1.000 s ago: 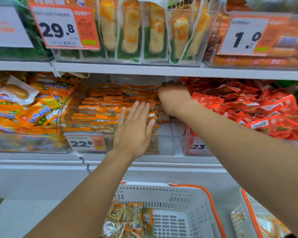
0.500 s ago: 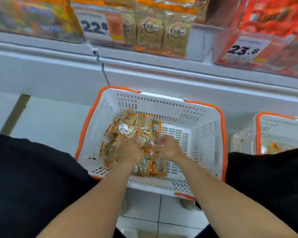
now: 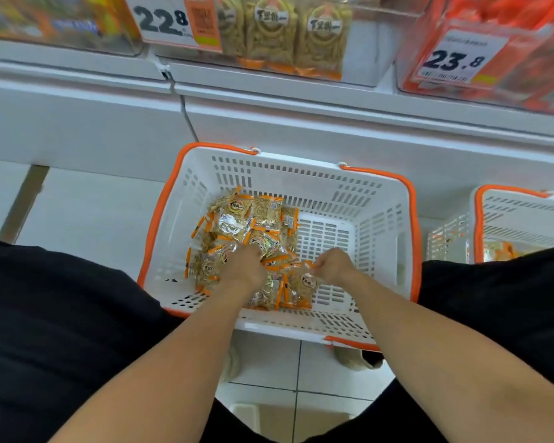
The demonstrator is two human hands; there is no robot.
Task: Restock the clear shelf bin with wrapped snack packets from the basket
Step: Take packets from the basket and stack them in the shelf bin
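Observation:
A white basket with an orange rim (image 3: 378, 219) stands on the floor below the shelf. Several clear, orange-edged snack packets (image 3: 253, 222) lie heaped in its left half. My left hand (image 3: 245, 266) is down in the heap, fingers curled into the packets. My right hand (image 3: 331, 265) pinches the top edge of one packet (image 3: 306, 282) at the heap's right side. The clear shelf bin (image 3: 365, 43) with the same packets standing in it sits at the top, behind the 22.8 price tag (image 3: 173, 20).
A second white basket (image 3: 522, 215) stands to the right. A bin of red packets (image 3: 509, 52) with a 23.8 tag sits right of the clear bin. My black-clad legs flank the basket. The white shelf base (image 3: 301, 123) runs behind it.
Both hands left the shelf bin and dropped into the basket as the view tilted down. Since half a second ago my right hand has closed on one packet's edge.

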